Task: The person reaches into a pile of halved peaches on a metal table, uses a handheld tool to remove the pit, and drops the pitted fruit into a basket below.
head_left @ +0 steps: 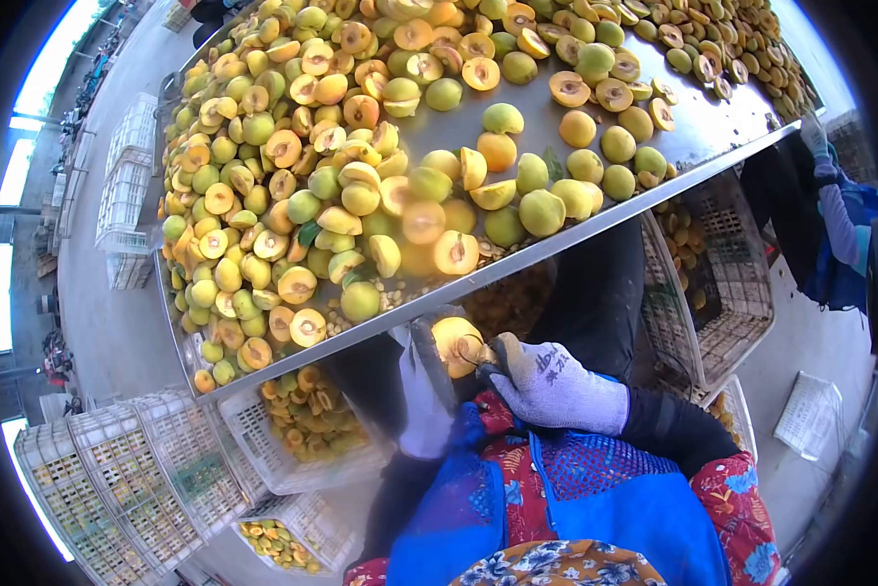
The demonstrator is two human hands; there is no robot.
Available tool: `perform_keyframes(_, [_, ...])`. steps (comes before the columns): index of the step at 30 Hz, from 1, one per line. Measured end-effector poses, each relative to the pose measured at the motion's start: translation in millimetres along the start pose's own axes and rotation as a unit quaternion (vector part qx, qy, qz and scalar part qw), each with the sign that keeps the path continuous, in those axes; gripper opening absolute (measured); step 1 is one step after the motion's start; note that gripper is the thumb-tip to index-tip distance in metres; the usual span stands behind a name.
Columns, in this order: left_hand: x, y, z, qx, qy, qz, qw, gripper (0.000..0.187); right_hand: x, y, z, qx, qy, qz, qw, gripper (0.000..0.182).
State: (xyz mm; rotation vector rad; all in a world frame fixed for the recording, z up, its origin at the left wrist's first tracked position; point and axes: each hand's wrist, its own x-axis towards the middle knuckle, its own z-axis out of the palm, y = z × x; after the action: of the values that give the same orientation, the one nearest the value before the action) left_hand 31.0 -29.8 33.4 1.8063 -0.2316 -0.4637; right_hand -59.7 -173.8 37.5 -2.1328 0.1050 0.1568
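A halved yellow fruit (456, 346) is held just below the metal table's front edge. My left hand (425, 381), in a grey and white glove, is closed round its left side. From the right, my right hand (556, 384), in a pale glove with dark writing, is closed on a small thin curved tool (473, 349) that touches the cut face of the fruit. Above my hands, many whole and halved yellow-green fruits (361, 195) are heaped on the metal table (517, 256).
White crates of fruit stand below the table: one at lower left (263, 467), one right of my legs (698, 358). Stacked crates (117, 498) are at far left. An empty crate (808, 415) lies on the floor. A co-worker's gloved hand (814, 135) touches the table's right end.
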Motion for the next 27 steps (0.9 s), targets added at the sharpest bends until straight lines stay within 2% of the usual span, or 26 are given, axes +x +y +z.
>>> perform_keyframes(3, [-1, -8, 0, -0.06, 0.019, -0.042, 0.997, 0.029, 3, -2, 0, -0.035, -0.026, 0.008, 0.999, 0.028])
perform_keyframes(6, [-2, -17, 1, -0.084, 0.044, -0.046, 0.994, 0.033, 2, 2, 9, -0.067, 0.0, -0.02, 0.998, 0.032])
perform_keyframes(9, [-3, -15, 5, 0.034, 0.074, -0.004, 0.997, 0.035, 4, 4, 13, -0.049, 0.0, -0.029, 0.998, 0.033])
perform_keyframes(12, [-3, -9, 11, 0.049, 0.102, 0.001, 0.994, 0.036, 5, -1, 12, -0.01, -0.055, 0.045, 0.997, 0.033])
perform_keyframes(15, [-4, -9, 14, 0.097, 0.116, 0.037, 0.988, 0.03, 7, 8, 13, -0.02, -0.054, -0.1, 0.993, 0.033])
perform_keyframes(16, [-4, -9, 14, 0.111, 0.112, 0.055, 0.986, 0.029, 6, 7, 8, 0.082, -0.086, -0.022, 0.993, 0.033])
perform_keyframes(18, [-4, -11, 12, 0.141, 0.106, 0.09, 0.98, 0.027, 13, -16, -19, 0.284, -0.148, 0.132, 0.938, 0.034])
perform_keyframes(21, [1, 1, 8, 0.153, 0.049, 0.012, 0.987, 0.025, 2, 10, 20, 0.036, -0.092, 0.04, 0.994, 0.036])
perform_keyframes(24, [-1, 0, 9, 0.162, 0.066, 0.028, 0.984, 0.024, 2, 12, 21, 0.193, -0.055, 0.065, 0.977, 0.04])
perform_keyframes(25, [-3, -1, 10, 0.175, 0.078, 0.065, 0.979, 0.024, 3, 11, 14, 0.284, -0.113, 0.129, 0.943, 0.041])
perform_keyframes(27, [-5, -4, 14, 0.197, 0.099, 0.142, 0.965, 0.025, 7, 1, -11, 0.449, -0.221, 0.246, 0.83, 0.044])
